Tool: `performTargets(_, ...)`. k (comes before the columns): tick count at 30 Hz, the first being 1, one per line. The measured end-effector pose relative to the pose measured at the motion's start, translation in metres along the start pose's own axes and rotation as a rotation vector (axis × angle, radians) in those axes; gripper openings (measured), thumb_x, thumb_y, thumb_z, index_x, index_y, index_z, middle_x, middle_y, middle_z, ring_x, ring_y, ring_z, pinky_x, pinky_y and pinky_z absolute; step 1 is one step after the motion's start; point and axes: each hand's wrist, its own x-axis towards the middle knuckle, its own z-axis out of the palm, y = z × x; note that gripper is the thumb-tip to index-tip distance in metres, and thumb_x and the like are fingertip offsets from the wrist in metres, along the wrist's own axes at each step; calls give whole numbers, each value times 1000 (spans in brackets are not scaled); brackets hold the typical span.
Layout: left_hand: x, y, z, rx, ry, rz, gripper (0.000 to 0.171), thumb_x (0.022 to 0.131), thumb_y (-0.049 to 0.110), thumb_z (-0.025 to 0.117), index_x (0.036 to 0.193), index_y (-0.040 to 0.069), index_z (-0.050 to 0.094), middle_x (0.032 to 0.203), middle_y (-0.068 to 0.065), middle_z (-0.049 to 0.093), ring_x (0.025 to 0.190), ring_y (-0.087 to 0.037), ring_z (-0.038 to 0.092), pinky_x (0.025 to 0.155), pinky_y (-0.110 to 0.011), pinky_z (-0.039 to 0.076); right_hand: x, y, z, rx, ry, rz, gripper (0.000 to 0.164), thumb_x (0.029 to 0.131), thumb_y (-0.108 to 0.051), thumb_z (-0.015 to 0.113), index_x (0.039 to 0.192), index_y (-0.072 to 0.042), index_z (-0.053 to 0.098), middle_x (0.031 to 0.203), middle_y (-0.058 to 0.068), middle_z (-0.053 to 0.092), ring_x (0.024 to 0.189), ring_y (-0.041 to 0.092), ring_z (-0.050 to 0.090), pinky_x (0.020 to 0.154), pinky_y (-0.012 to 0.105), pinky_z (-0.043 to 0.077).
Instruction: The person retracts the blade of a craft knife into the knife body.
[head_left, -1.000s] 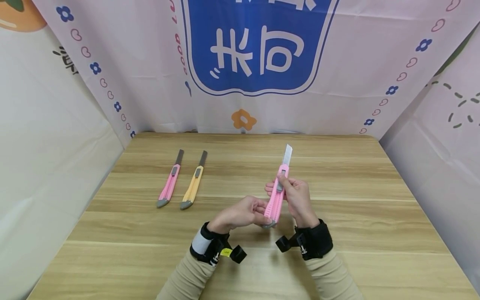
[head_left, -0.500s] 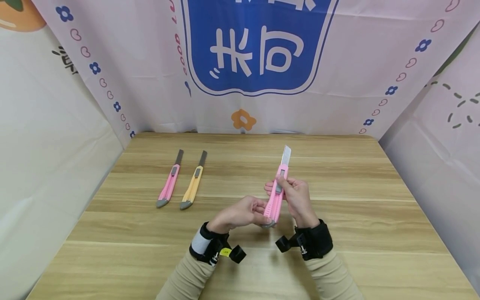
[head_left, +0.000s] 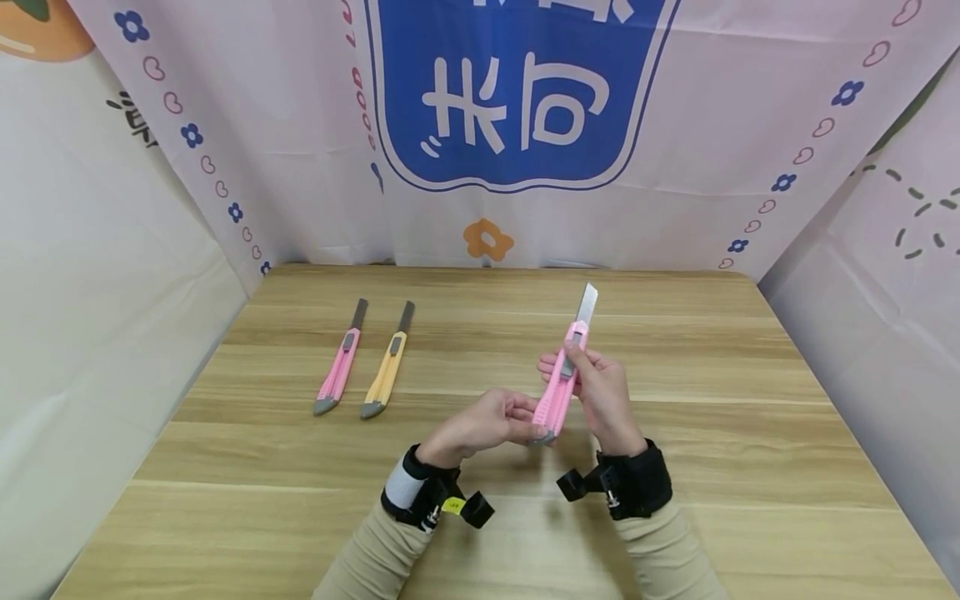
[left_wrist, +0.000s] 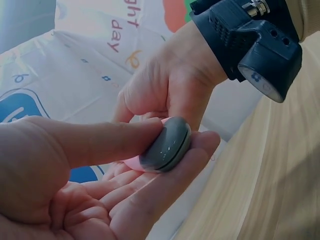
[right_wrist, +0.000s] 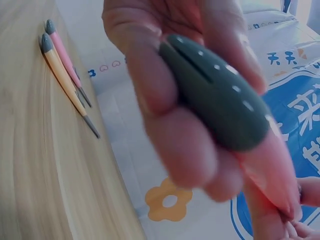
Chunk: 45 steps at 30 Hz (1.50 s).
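Observation:
In the head view my left hand (head_left: pixel 487 423) and right hand (head_left: pixel 604 402) hold one pink utility knife (head_left: pixel 557 400) above the table. Its bright blade (head_left: pixel 588 304) sticks out, pointing away and slightly right. The left thumb and fingers pinch the grey end cap (left_wrist: pixel 165 149), seen close up in the left wrist view. Farther up the handle, my right hand grips with its thumb at the grey slider (head_left: pixel 568 367). The right wrist view shows the same pink handle (right_wrist: pixel 270 170) running between both hands; the blade is hidden there.
On the table (head_left: pixel 750 467), left of the hands, lie a second pink utility knife (head_left: pixel 341 371) and a yellow utility knife (head_left: pixel 386 375), side by side with dark blades pointing away. A printed cloth (head_left: pixel 315 200) hangs along the table's far edge.
During the last half second the held utility knife and right hand have shifted slightly right and away, with the knife leaning a little more rightward. Both lying knives have stayed put.

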Motion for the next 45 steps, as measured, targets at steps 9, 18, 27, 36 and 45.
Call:
performTargets(9,-1,1,1,11,39,-4,36,89,0,61,122,-12,54,113,-31,66,81,-5,66,87,-30,61,1,4,2,-4,21,48,38,100,-31,51,108,5,62,70,-4,76,72,10,75,74,29,63)
performTargets(18,0,0,2,18,32,-36,36,88,-1,62,122,-11,55,113,-29,66,83,-7,67,89,-31,60,1,4,2,-37,14,21,34,101,-26,50,97,6,61,66,-4,75,66,10,74,70,28,63)
performTargets(27,-1,2,3,-4,2,-30,32,89,-4,59,119,-14,55,114,-33,65,80,-5,67,94,-40,58,-1,4,0,-47,-7,-2,32,100,-25,51,92,3,63,65,-4,75,66,11,74,71,31,62)
performTargets(36,-1,1,3,-8,-13,-17,32,88,-5,59,119,-15,55,114,-33,64,82,-6,68,95,-44,57,-1,3,0,-34,-19,6,27,100,-21,51,86,-2,63,65,-4,75,66,10,74,67,25,62)
performTargets(45,0,2,3,-21,-11,-30,32,89,-5,59,119,-13,56,114,-32,65,98,-31,71,92,-38,59,0,3,1,-21,-20,12,27,100,-15,50,106,10,60,64,-5,74,66,10,74,69,26,63)
